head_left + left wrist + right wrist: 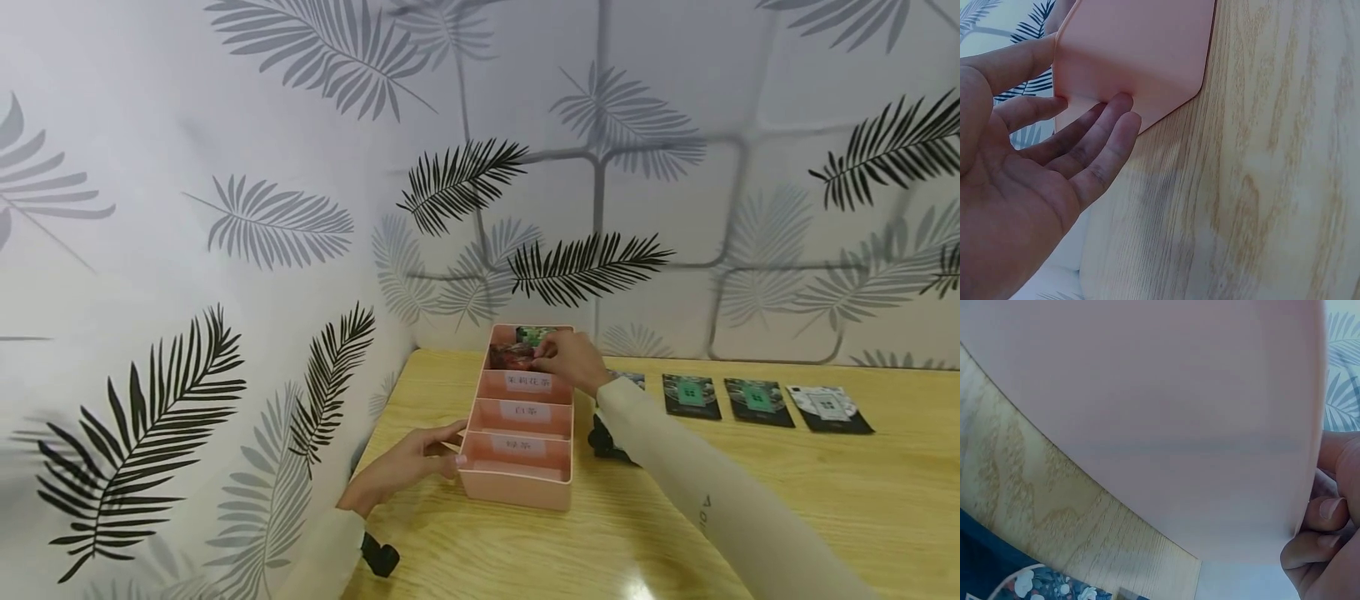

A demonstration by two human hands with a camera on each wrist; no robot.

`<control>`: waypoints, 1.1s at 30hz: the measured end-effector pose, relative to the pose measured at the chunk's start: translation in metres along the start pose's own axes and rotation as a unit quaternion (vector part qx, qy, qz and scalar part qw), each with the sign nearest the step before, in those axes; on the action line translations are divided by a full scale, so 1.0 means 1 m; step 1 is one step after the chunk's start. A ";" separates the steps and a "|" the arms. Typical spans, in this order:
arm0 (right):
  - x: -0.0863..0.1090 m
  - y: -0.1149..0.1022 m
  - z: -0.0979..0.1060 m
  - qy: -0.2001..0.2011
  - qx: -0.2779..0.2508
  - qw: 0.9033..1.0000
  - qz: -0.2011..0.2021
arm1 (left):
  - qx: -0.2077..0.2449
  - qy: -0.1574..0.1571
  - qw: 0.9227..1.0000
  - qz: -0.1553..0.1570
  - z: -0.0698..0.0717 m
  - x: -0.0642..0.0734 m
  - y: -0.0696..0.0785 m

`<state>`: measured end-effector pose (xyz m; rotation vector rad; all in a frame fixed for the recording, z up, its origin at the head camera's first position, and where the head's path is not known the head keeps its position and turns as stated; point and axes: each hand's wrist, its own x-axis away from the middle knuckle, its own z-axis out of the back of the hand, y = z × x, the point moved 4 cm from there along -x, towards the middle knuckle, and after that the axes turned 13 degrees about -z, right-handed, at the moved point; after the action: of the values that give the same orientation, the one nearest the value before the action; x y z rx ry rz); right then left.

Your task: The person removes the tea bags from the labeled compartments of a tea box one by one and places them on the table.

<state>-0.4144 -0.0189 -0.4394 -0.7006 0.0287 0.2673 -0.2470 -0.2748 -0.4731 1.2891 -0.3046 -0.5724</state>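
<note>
A long pink box (pixel 513 492) with dividers and white labels in Chinese characters stands on the wooden table. In its far compartment, my right hand (pixel 573 358) pinches a dark red tea packet (pixel 508 357). A green-patterned tea packet (pixel 531 335) stands behind it there. Curled right fingers (pixel 1325 515) show beside the box's rim in the right wrist view, where the packet is hidden. My left hand (pixel 412 462) is at the box's near left corner. In the left wrist view, extended left fingers (pixel 1100 134) touch the outer wall of the box.
Right of the box lie a black-and-green packet (pixel 690 396), a similar packet (pixel 757 402) and a white-and-black packet (pixel 828 409) in a row. Another packet (pixel 628 379) is partly behind my right forearm. Patterned cloth (pixel 300 250) hangs along the table's left and back edges.
</note>
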 end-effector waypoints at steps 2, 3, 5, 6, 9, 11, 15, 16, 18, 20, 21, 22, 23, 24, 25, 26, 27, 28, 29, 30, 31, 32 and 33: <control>0.001 -0.001 0.000 0.000 -0.001 1.000 0.006 | 0.000 -0.002 1.000 -0.002 0.000 -0.001 -0.001; 0.002 -0.001 0.000 -0.001 -0.001 1.000 0.008 | 0.000 -0.003 1.000 -0.003 0.000 -0.001 -0.001; 0.003 -0.002 0.001 -0.004 -0.003 1.000 0.015 | -0.003 -0.002 1.000 -0.002 0.000 -0.001 -0.001; 0.004 -0.002 0.002 -0.004 -0.003 1.000 0.019 | -0.003 -0.001 1.000 0.000 0.001 -0.001 -0.001; 0.006 -0.003 0.004 -0.002 -0.007 1.000 0.023 | -0.003 0.003 1.000 0.004 0.000 -0.001 -0.001; 0.007 -0.004 0.006 0.007 -0.007 1.000 0.027 | 0.001 0.005 1.000 0.007 0.000 -0.001 -0.001; 0.009 -0.006 0.012 0.034 -0.016 0.999 0.035 | 0.003 0.007 1.000 0.010 -0.001 -0.001 0.000; 0.009 -0.007 0.014 0.039 -0.021 0.998 0.038 | 0.004 0.007 1.000 0.010 -0.001 -0.001 0.000; 0.009 -0.008 0.019 0.049 -0.037 0.997 0.042 | 0.002 0.005 1.000 0.006 -0.001 0.000 0.001; 0.010 -0.009 0.025 0.058 -0.049 0.996 0.043 | 0.003 0.002 1.000 0.002 -0.001 0.000 0.001; 0.011 -0.010 0.029 0.062 -0.054 0.996 0.044 | 0.004 0.001 1.000 0.001 -0.001 0.000 0.001; 0.012 -0.012 0.032 0.066 -0.060 0.995 0.044 | 0.005 0.001 1.000 -0.001 -0.001 0.000 0.000; 0.014 -0.012 0.036 0.067 -0.067 0.995 0.043 | 0.005 0.000 1.000 -0.003 -0.001 0.000 0.000; 0.015 -0.013 0.040 0.069 -0.071 0.994 0.044 | 0.006 0.001 1.000 -0.001 -0.001 0.000 0.000; 0.017 -0.014 0.044 0.069 -0.075 0.994 0.044 | 0.006 0.001 1.000 -0.001 -0.001 -0.001 0.000; 0.019 -0.014 0.048 0.069 -0.077 0.994 0.043 | 0.006 0.001 1.000 0.000 -0.001 -0.001 0.000; 0.020 -0.014 0.052 0.069 -0.078 0.994 0.043 | 0.004 0.001 1.000 0.001 -0.001 -0.001 0.000; 0.022 -0.013 0.055 0.070 -0.080 0.993 0.044 | 0.004 0.001 1.000 0.001 -0.001 -0.001 0.000; 0.024 -0.012 0.059 0.070 -0.083 0.993 0.046 | 0.003 0.000 1.000 0.002 -0.001 -0.001 0.000; 0.026 -0.012 0.063 0.074 -0.080 0.993 0.048 | 0.002 0.000 1.000 0.002 -0.002 -0.001 0.001; 0.027 -0.011 0.066 0.079 -0.077 0.993 0.049 | 0.001 0.000 1.000 0.001 -0.002 -0.001 0.001; 0.029 -0.010 0.070 0.085 -0.073 0.992 0.051 | 0.000 0.000 1.000 0.001 -0.002 -0.001 0.001; 0.030 -0.009 0.074 0.087 -0.076 0.992 0.053 | 0.000 0.001 1.000 0.001 -0.002 -0.001 0.001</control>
<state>-0.3875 0.0286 -0.3807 -0.8747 0.2140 0.3121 -0.2465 -0.2730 -0.4726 1.2891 -0.3040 -0.5693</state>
